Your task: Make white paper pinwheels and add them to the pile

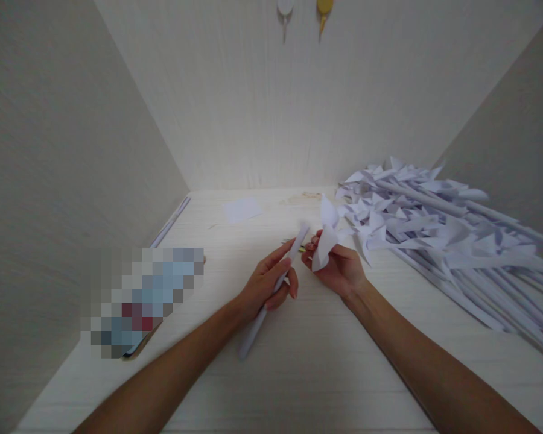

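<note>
In the middle of the view, my left hand [271, 283] is closed around a white rolled paper stick [254, 331], held slanting with its upper end away from me. To its right my right hand [337, 268] pinches a white paper pinwheel [328, 238] with curled blades. The stick's upper end is close to the pinwheel but apart from it. Between the hands, thin dark and yellow-green bits [301, 248] show; they are too small and covered to name.
A large heap of white paper pinwheels on sticks [434, 229] covers the right side of the table. A white paper square [242, 210] lies toward the back wall. At left are a pixelated object [158, 295] and thin sticks [172, 220] along the wall. Two hooks [324, 9] hang above.
</note>
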The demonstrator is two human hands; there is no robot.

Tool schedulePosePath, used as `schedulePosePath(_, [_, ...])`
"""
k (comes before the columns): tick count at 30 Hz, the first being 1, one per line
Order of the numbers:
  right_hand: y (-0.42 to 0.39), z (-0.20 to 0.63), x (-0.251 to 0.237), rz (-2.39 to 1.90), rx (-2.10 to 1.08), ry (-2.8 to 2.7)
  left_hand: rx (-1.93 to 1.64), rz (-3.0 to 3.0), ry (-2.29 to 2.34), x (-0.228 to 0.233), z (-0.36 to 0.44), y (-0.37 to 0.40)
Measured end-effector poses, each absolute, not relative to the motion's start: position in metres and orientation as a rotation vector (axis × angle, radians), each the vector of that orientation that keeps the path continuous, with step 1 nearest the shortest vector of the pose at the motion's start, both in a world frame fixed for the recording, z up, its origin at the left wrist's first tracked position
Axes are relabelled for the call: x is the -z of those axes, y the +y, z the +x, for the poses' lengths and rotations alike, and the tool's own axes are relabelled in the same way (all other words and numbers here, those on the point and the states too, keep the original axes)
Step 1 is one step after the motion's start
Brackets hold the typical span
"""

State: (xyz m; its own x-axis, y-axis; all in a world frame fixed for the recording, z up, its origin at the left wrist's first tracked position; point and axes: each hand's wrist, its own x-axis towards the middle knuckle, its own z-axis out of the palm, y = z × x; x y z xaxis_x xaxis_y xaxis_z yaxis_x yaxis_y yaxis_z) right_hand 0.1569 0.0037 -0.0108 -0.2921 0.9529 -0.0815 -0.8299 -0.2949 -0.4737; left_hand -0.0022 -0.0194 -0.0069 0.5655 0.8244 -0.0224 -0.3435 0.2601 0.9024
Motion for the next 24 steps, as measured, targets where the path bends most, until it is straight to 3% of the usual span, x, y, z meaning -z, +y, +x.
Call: schedulePosePath(24, [0.0028,0.1521,0.0052,-0.524,-1.758,-0.640,-0.791,1.039,0.629,0.0023,-0.0036,-0.0219])
